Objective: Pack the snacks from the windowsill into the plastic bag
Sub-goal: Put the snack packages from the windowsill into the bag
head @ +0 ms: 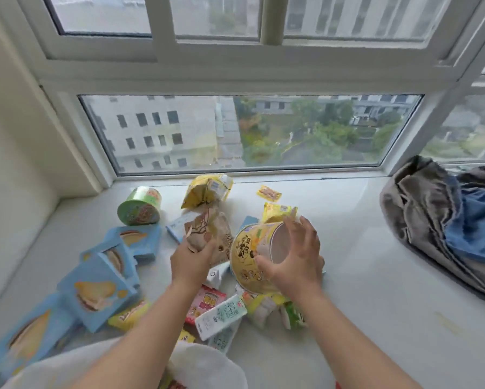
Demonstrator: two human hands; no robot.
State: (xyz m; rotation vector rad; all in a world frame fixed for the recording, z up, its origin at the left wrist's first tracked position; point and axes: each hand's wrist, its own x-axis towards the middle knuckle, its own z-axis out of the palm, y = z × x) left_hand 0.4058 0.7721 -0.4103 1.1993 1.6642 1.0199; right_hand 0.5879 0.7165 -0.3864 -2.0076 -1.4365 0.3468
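In the head view, the right hand (290, 255) is curling its fingers round a yellow noodle cup (254, 256), tipped on its side just above the pile; the left hand (192, 258) is gripping a brown snack packet (207, 234) beside it; the white plastic bag (204, 363) is lying open at the near edge, below the forearms. Judging by the windowsill (375, 276), most of the work is waiting: a green cup (140, 206), blue boxes (98, 290) and small packets are lying unpacked.
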